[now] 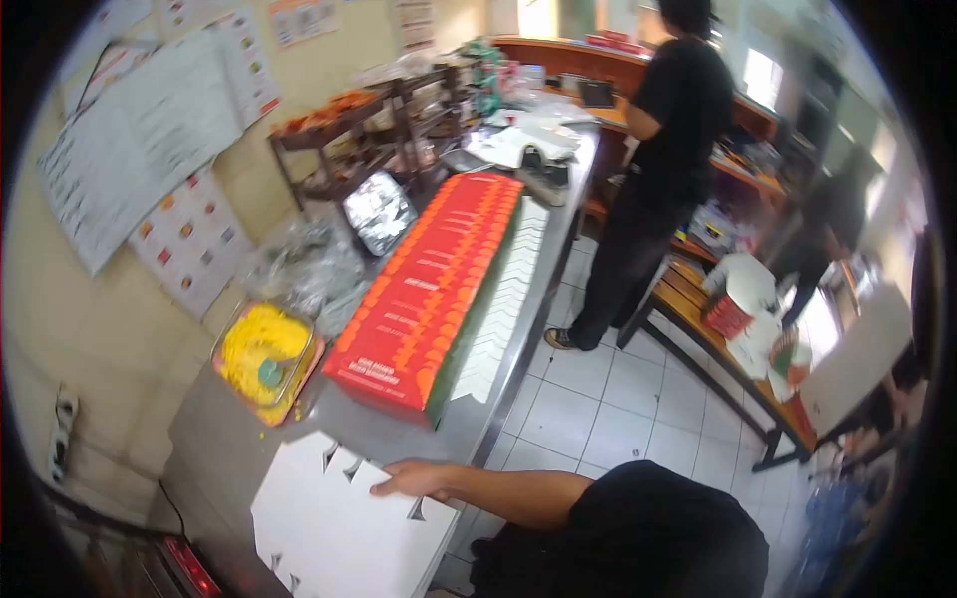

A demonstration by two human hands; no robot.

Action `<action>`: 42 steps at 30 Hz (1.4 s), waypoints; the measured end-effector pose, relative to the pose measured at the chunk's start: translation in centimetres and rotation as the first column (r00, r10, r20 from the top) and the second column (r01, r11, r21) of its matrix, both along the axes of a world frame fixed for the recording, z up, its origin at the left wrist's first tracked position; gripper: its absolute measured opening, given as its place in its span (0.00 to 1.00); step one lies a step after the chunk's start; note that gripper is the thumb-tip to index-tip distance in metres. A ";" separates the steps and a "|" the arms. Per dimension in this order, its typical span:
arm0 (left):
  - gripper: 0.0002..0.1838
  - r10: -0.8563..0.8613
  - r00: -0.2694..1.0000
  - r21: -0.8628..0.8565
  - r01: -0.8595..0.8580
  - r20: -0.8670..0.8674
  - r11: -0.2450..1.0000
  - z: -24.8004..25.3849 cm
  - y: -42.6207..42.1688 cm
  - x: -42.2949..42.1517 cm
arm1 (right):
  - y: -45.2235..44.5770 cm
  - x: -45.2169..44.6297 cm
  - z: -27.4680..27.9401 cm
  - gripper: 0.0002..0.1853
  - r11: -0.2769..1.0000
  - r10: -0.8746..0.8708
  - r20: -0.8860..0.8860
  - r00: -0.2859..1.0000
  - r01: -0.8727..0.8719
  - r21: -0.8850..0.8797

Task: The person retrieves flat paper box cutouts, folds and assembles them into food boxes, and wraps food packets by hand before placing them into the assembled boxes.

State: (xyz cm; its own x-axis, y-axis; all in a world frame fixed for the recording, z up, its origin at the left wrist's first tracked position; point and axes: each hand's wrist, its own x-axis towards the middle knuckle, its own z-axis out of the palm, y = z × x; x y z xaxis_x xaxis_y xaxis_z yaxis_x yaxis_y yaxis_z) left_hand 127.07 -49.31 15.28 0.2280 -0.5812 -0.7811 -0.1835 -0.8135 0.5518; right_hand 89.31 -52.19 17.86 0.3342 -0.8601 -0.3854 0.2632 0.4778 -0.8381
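Note:
My right hand (414, 478) reaches in from the lower right, out of a black sleeve. Its fingers are closed on the edge of a white die-cut carton blank (349, 533) with small slots, at the front of the metal table (209, 453). Whether one sheet or several lie there, I cannot tell. Beyond the hand stands a long row of red printed carton blanks (424, 289), packed tightly, with white zigzag edges (503, 299) along its right side. My left hand is out of view.
A glass container of yellow food (249, 344) sits against the wall side, near clear plastic bags (314, 259). Shoes (543, 174) and papers lie farther back. A person in black (678, 130) stands across the aisle. A wooden bench (688, 299) holds red-and-white buckets (743, 299).

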 end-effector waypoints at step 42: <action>0.20 -0.099 0.866 -0.642 -0.282 -0.490 0.713 7.1 0.9 -4.9 | -1.5 -1.0 6.1 0.28 0.992 0.082 0.373 0.924 -0.040 -0.119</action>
